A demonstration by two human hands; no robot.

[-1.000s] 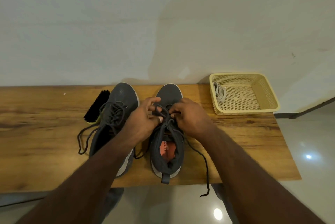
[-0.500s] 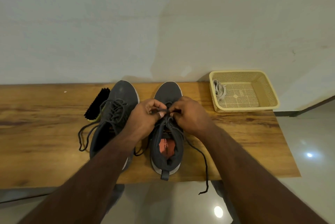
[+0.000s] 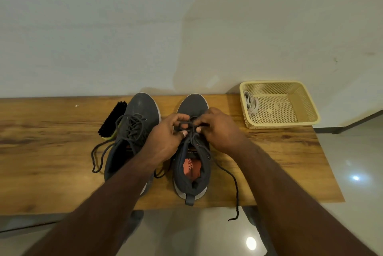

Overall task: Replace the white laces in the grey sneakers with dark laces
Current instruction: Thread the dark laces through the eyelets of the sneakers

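Observation:
Two grey sneakers stand side by side on a wooden table, toes toward the wall. The left sneaker carries a dark lace whose loose ends trail off to its left. Over the right sneaker, my left hand and my right hand meet above the eyelets, and both pinch its dark lace. One free end of that lace runs right and hangs past the table's front edge. White laces lie bundled in the basket's left corner.
A cream plastic basket sits at the table's back right corner. A black shoe brush lies against the left sneaker's outer side. A white wall rises right behind the table. Shiny floor tiles show in front and to the right.
Both hands have shifted slightly toward the toe of the right sneaker while working the dark lace between them. The left sneaker, brush and basket stay put.

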